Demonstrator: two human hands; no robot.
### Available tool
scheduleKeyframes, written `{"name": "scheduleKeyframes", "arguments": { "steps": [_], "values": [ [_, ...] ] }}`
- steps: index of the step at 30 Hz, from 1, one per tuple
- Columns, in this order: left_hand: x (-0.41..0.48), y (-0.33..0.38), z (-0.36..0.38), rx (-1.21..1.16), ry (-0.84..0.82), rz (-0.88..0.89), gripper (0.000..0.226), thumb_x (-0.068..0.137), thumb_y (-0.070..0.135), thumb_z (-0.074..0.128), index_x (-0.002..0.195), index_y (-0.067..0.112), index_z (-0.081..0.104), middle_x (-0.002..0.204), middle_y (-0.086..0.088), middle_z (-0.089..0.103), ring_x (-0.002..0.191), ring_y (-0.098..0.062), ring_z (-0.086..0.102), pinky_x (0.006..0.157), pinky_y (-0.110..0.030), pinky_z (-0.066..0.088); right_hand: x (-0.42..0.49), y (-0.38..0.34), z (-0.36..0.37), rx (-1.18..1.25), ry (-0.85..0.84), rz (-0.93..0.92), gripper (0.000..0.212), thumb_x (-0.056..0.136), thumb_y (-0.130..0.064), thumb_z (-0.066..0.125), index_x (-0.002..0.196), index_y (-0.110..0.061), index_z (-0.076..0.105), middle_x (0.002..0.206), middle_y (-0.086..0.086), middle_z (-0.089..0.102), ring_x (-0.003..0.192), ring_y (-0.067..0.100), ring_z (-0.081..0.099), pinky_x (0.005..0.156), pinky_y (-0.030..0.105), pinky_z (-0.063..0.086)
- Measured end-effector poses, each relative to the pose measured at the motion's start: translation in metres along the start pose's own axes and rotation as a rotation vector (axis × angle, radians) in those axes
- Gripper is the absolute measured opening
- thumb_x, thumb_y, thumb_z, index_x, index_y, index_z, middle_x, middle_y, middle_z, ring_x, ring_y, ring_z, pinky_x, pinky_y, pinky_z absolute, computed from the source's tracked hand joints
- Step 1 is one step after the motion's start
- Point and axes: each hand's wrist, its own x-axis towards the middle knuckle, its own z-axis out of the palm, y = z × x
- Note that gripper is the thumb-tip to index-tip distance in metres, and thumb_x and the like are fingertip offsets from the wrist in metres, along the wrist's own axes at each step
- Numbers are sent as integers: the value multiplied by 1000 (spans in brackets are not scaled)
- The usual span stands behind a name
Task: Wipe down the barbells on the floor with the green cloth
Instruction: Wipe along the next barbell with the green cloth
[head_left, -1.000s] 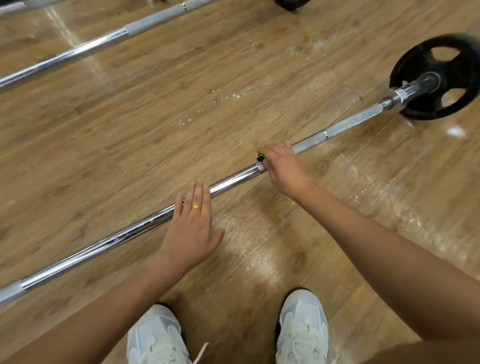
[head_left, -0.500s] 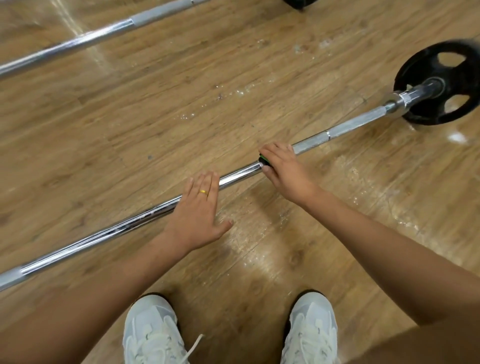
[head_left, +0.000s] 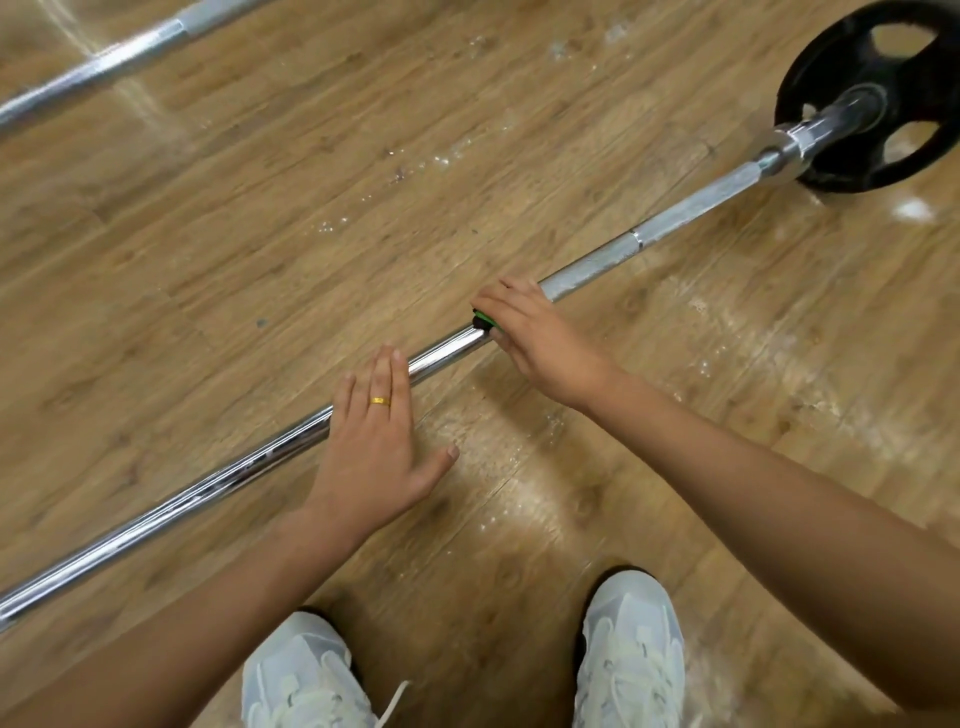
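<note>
Standing over the bar, the person has a left shoe (head_left: 306, 675) and a right shoe (head_left: 631, 649), both white, planted on the wood floor (head_left: 260, 234). The left hand (head_left: 374, 441) lies flat across the bar (head_left: 208, 491), fingers straight and together, thumb spread toward the floor, gripping nothing; a gold ring (head_left: 380, 401) sits on one finger. Just beyond, the right hand (head_left: 540, 338) is curled round the bar with the cloth (head_left: 483, 319) bunched inside its grip, only a small green and dark edge showing on the side facing the left hand. The bar runs slantwise from near left to a black plate (head_left: 872, 98) at far right. A second bar (head_left: 104, 62) crosses the far left corner, well apart.
</note>
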Motion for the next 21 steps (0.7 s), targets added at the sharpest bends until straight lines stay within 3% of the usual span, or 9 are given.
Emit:
{"name": "scheduleKeyframes", "arguments": {
  "steps": [3, 6, 9, 12, 17, 21],
  "values": [
    [-2, 2, -2, -5, 0, -1, 107, 88, 74, 31, 159, -1, 5, 167, -21, 6, 155, -34, 11, 126, -48, 7, 3, 11, -9, -30, -6, 12, 39, 102, -6, 50, 140, -1, 52, 142, 14, 53, 142, 32, 37, 123, 41, 8],
    [-5, 4, -1, 0, -3, 2, 107, 89, 74, 29, 159, -1, 2, 167, -21, 4, 154, -34, 11, 126, -48, 6, 2, 24, -18, -18, 31, 144, 37, 101, -3, 50, 137, 1, 53, 139, 17, 55, 141, 36, 37, 123, 49, 14],
    [-10, 6, 0, 6, 1, 15, 107, 88, 74, 28, 159, -2, 4, 167, -21, 4, 154, -34, 10, 126, -47, 5, -3, 10, -9, -35, -16, 94, 37, 100, -3, 52, 137, 4, 53, 140, 20, 54, 144, 40, 33, 122, 54, 18],
    [-15, 6, 2, 22, 17, 34, 106, 89, 73, 33, 159, -3, 9, 167, -22, 8, 153, -36, 14, 125, -47, 8, -10, 5, -4, -57, -56, 18, 40, 102, -5, 49, 141, 0, 51, 145, 17, 50, 146, 37, 30, 124, 44, 11],
    [-22, 13, 2, 54, 7, 48, 107, 89, 74, 34, 158, -4, 8, 166, -23, 11, 152, -37, 16, 124, -47, 7, -16, 16, -12, -55, 24, 163, 42, 101, 1, 46, 142, 1, 49, 146, 18, 49, 148, 39, 27, 121, 43, 10],
    [-29, 18, 1, 71, 6, 65, 106, 90, 72, 34, 157, -6, 12, 164, -25, 19, 150, -38, 23, 124, -51, 15, -27, -5, -1, -115, -11, 12, 43, 101, -2, 48, 144, -4, 48, 150, 14, 47, 149, 33, 28, 122, 36, 6]
  ]
}}
